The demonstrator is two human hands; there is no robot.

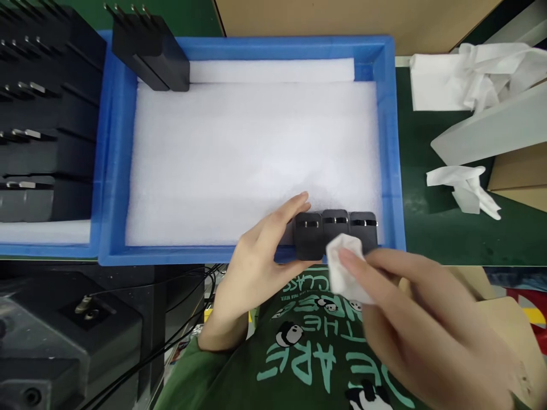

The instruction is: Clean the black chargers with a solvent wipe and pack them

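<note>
My left hand [260,250] grips the leftmost black plug adapter [308,239], with its thumb along the near side and its fingers behind. Two more plug adapters [335,219] [363,223] stand against it in a row, metal prongs upward, at the near right edge of the blue tray [256,48]. Just in front of these, my right hand [427,319] is closed on a folded white wipe [347,267]. The wipe covers part of the adapters' near side, so I cannot tell whether it touches them. White foam [252,154] lines the tray.
Black adapters with prongs [151,51] stand in the tray's far left corner. A second blue tray [51,250] on the left holds several rows of adapters [64,114]. White wipes [444,82], a crumpled wipe [465,185] and a box [491,128] are at the right.
</note>
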